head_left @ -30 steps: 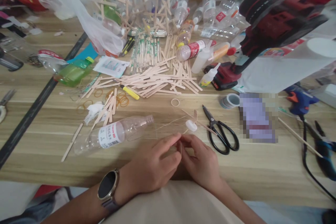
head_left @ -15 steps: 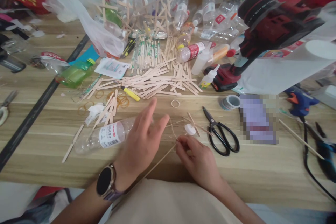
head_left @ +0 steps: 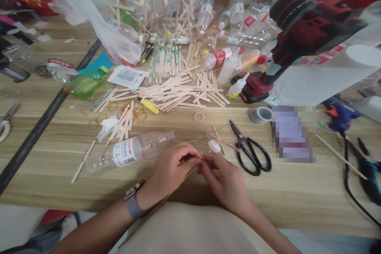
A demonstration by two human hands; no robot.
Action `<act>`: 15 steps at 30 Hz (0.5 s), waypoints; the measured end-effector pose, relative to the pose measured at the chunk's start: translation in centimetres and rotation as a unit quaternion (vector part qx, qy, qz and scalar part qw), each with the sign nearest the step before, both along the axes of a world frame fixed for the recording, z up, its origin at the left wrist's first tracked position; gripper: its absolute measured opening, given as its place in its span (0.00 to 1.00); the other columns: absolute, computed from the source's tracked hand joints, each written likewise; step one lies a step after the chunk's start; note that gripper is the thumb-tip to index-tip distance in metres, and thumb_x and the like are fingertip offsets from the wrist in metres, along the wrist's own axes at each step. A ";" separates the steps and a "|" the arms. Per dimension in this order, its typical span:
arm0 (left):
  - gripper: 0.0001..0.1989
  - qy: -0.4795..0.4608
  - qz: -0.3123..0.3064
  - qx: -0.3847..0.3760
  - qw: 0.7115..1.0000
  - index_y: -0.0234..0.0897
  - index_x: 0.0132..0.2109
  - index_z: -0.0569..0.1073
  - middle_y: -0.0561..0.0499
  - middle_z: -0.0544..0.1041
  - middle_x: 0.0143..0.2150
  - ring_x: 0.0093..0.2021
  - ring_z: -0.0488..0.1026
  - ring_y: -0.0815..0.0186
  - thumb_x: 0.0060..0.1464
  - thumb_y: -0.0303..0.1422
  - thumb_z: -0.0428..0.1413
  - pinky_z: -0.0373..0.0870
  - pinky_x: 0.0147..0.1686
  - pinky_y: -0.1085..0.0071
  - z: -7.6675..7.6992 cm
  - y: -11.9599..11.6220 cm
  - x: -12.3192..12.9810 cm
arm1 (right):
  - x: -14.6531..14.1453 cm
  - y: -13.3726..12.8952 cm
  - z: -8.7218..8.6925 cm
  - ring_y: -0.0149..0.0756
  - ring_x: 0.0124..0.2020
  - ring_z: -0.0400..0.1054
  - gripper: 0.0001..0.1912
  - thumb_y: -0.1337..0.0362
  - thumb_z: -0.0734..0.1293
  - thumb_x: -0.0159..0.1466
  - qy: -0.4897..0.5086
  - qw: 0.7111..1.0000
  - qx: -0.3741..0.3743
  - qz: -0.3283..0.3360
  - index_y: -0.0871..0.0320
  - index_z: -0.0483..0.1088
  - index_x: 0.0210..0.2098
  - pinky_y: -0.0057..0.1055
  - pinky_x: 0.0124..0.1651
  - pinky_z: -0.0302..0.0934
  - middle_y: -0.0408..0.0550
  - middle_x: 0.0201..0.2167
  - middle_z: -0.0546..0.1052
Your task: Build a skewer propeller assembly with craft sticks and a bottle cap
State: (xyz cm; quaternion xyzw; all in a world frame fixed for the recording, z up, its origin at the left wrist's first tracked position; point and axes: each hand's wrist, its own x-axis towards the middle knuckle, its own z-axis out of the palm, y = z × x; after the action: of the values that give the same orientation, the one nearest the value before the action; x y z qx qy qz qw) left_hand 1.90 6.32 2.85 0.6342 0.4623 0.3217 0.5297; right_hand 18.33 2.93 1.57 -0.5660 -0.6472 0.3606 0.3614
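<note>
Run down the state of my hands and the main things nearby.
Left hand, pinched at a thin stick
Right hand, pinched, meeting the left
Clear bottle, uncapped, on its side
Green bottle, capped, on its side
Black-handled scissors, lying flat, closed
Watch, strapped on
Red power tool, standing, untouched

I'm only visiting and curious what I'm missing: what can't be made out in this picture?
All in the head view:
Thin strand: its end is hidden by the fingertips of the left hand and right hand.
Watch: its dial is turned almost edge-on.
Purple item: blurred into blocks.
White-handled scissors: cut off by the left edge.
Blue-and-black tool: cut off by the right edge.
</note>
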 end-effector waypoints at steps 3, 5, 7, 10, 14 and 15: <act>0.05 -0.085 0.013 -0.104 0.991 0.36 0.34 0.73 0.52 0.74 0.32 0.34 0.72 0.66 0.58 0.32 0.56 0.69 0.37 0.69 -0.4 -0.2 0.0 | 0.1 0.0 0.3 0.33 0.24 0.75 0.06 0.64 0.64 0.64 0.055 0.998 -0.021 -0.011 0.55 0.72 0.32 0.26 0.27 0.67 0.43 0.23 0.79; 0.08 -0.120 0.026 -0.142 0.982 0.36 0.35 0.70 0.52 0.74 0.32 0.30 0.70 0.69 0.58 0.37 0.55 0.69 0.33 0.70 -0.7 -0.4 0.1 | 0.2 -0.1 0.2 0.33 0.25 0.76 0.07 0.63 0.64 0.65 0.100 0.994 -0.039 -0.018 0.56 0.72 0.32 0.26 0.28 0.69 0.44 0.24 0.79; 0.12 -0.152 0.039 -0.161 0.974 0.37 0.35 0.67 0.51 0.75 0.35 0.25 0.66 0.72 0.58 0.42 0.55 0.66 0.28 0.73 -1.0 -0.6 0.4 | 0.2 -0.2 0.1 0.33 0.24 0.76 0.08 0.60 0.65 0.65 0.146 0.988 -0.050 -0.027 0.57 0.71 0.32 0.26 0.28 0.70 0.45 0.24 0.79; 0.16 -0.251 0.057 -0.199 0.946 0.37 0.33 0.63 0.53 0.75 0.35 0.21 0.59 0.77 0.56 0.44 0.58 0.58 0.23 0.76 -1.2 -0.9 0.9 | 0.2 -0.4 -0.2 0.31 0.22 0.73 0.09 0.58 0.66 0.65 0.206 0.976 -0.052 -0.044 0.57 0.71 0.33 0.25 0.26 0.69 0.42 0.22 0.75; 0.16 -0.306 0.061 -0.214 0.926 0.37 0.33 0.64 0.58 0.71 0.27 0.20 0.57 0.78 0.55 0.42 0.61 0.52 0.21 0.77 -1.3 -0.9 1.1 | 0.0 -0.5 -0.1 0.28 0.20 0.71 0.09 0.56 0.66 0.66 0.284 0.956 -0.053 -0.049 0.55 0.69 0.35 0.25 0.22 0.68 0.42 0.28 0.77; 0.17 -0.306 0.056 -0.214 0.926 0.36 0.33 0.65 0.58 0.70 0.26 0.20 0.58 0.77 0.55 0.43 0.61 0.53 0.21 0.77 -1.3 -0.8 1.1 | -0.1 -0.5 0.0 0.28 0.21 0.72 0.09 0.56 0.66 0.66 0.320 0.944 -0.065 -0.045 0.55 0.69 0.35 0.25 0.21 0.68 0.44 0.32 0.78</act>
State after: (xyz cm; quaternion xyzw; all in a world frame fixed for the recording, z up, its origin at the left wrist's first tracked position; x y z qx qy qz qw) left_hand 2.96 5.47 1.59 0.3492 0.3707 0.4226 0.7497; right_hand 18.20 2.41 1.55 -0.4710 -0.4466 0.5474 0.5283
